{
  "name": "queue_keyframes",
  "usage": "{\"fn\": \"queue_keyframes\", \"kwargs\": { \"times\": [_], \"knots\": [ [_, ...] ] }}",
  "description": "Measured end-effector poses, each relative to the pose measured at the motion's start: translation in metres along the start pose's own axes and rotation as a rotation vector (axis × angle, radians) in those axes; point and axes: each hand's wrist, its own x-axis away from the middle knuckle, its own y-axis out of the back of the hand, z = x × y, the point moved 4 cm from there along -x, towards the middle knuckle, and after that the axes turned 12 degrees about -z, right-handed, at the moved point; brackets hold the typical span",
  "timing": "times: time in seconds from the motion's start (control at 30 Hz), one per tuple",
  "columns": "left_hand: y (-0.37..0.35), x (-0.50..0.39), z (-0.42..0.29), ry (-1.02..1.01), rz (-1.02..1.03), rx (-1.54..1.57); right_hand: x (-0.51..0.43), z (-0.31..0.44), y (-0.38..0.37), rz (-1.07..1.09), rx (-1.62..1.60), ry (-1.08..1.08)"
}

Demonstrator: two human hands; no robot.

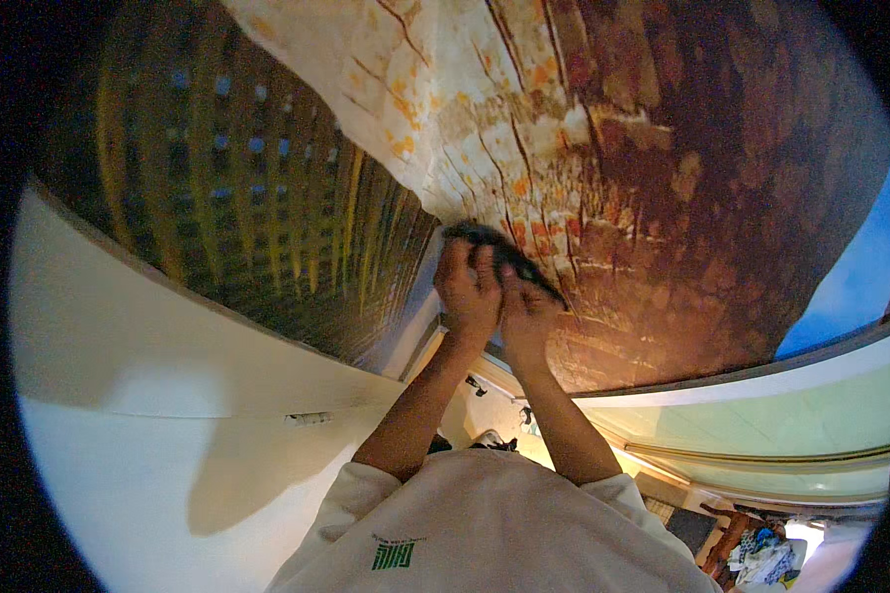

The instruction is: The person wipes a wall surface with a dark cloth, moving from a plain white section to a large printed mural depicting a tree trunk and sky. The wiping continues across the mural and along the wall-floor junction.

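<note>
A dark, blurred object (530, 270) sits between my two raised hands; its kind cannot be told. The fingers of my left hand (466, 289) curl around its left part. Close beside it, my right hand (528, 311) grips the lower right part. Both hands are just in front of the corner where two picture-covered surfaces meet. To the right spreads a brown and cream surface (682, 244) with dark cracks, like bark or rock. On the left is a dark green picture panel (267, 215) with yellow vertical streaks. Whether the object touches either surface cannot be told.
A plain white wall (119, 459) lies below the left panel, with a shadow on it. Pale green panels (749, 437) run beneath the right one. At the lower right, cloths (767, 556) are heaped by brown wooden furniture (727, 537). Small dark items (476, 385) appear far below.
</note>
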Motion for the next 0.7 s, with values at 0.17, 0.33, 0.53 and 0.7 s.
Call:
{"fn": "queue_keyframes", "kwargs": {
  "times": [0.17, 0.33, 0.53, 0.7],
  "knots": [
    [0.005, 0.033, 0.044, 0.285, 0.056, -0.114, 0.016, -0.032, -0.007, 0.008, 0.033, 0.001],
    [0.004, 0.007, -0.016, -0.078, 0.085, -0.024, 0.006, 0.004, 0.015, -0.043, -0.059, 0.091],
    [0.005, -0.048, -0.034, -0.328, -0.183, -0.092, -0.003, 0.052, -0.022, -0.051, -0.196, 0.051],
    [0.004, 0.011, 0.065, 0.611, -0.102, 0.42, 0.007, 0.014, -0.039, 0.054, -0.061, 0.125]
  ]
}}
